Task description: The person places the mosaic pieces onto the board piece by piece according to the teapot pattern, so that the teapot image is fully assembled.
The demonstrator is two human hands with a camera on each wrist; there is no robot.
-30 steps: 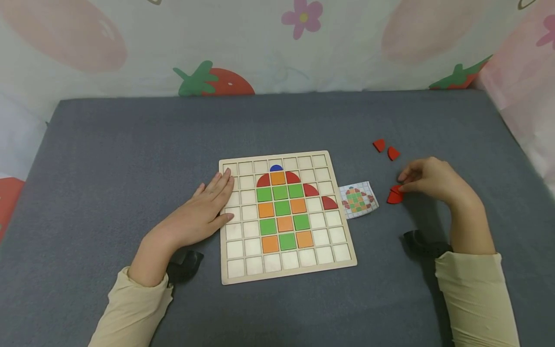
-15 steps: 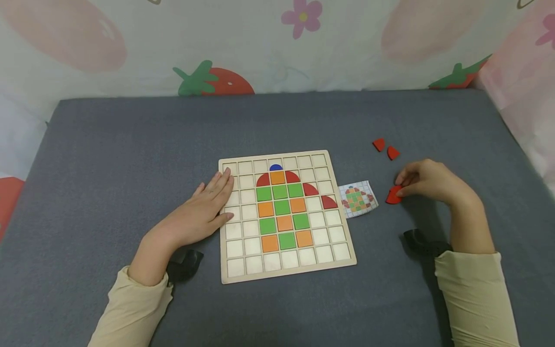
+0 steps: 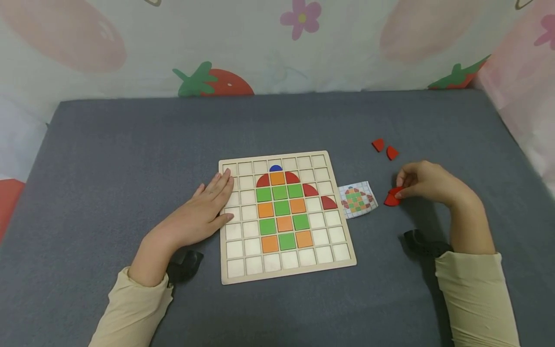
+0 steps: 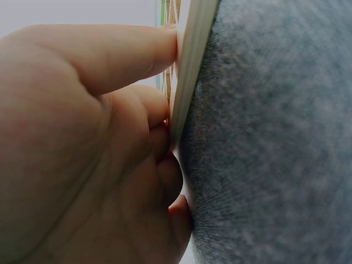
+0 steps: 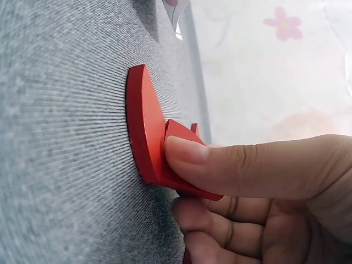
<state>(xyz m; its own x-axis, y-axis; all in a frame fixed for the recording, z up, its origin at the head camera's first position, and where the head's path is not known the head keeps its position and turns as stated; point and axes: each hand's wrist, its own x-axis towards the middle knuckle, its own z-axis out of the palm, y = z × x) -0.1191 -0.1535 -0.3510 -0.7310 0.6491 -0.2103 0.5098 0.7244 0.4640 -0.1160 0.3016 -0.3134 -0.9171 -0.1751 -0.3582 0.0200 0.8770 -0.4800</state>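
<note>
A wooden grid board [image 3: 288, 272] lies mid-table, bearing green and orange squares, red quarter-rounds and a blue half-round. My left hand [image 3: 195, 212] rests on its left edge with straight fingers; in the left wrist view the thumb [image 4: 159, 52] touches the board's rim [image 4: 192, 60]. To the right of the board my right hand [image 3: 433, 183] pinches a red quarter-round piece [image 5: 184, 131] between thumb and fingers. Another red quarter-round piece [image 5: 144, 124] lies on the cloth, partly overlapped by the pinched one. The underside of the pinched piece is hidden.
Two loose red pieces [image 3: 378, 145] lie further back on the right. A card [image 3: 360, 200] with a printed coloured pattern sits against the board's right edge, partly under it. Dark grey cloth [image 3: 143, 140] covers the table, with a printed curtain [image 3: 338, 48] behind.
My right hand has shifted very slightly left with the red piece, and the red piece beside it has slid slightly too. The left hand has stayed on the board.
</note>
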